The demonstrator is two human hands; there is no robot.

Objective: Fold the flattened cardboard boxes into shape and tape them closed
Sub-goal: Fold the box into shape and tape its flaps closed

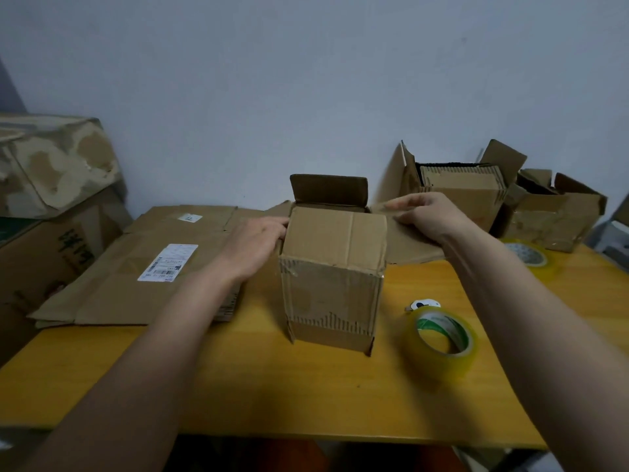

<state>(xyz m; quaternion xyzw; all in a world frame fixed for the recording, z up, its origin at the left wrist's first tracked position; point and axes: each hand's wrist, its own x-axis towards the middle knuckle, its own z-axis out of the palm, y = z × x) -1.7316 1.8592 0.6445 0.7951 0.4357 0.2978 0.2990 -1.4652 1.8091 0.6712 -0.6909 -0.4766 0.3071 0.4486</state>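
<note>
**Half-Built Box Stands Between Two Hands on Workshop Bench**

A yellow wooden bench [272, 396] fills the foreground, with two bare forearms reaching across it from the near edge. To the right, a roll of clear tape [440, 338] lies on the benchtop, a small white tab just behind it. At centre stands an upright cardboard box [332, 294], its near top flap folded over the opening and its far flap [328, 189] standing up. The left hand [257, 241] rests against the box's upper left side, fingers loosely curled with the tips at the flap's edge; whether they grip anything cannot be told. The right hand [425, 212] pinches the edge of the right-hand flap [408, 240], which lies spread outward from the box. Left of the box, flattened cardboard sheets [136, 267] lie stacked on the bench, one bearing a white shipping label [168, 262]. A second tape roll [526, 255] sits near the bench's right edge. Farther back on the right, two opened boxes [459, 189] stand side by side against the pale wall. At far left, worn cartons [51, 165] are piled beside the bench.
</note>
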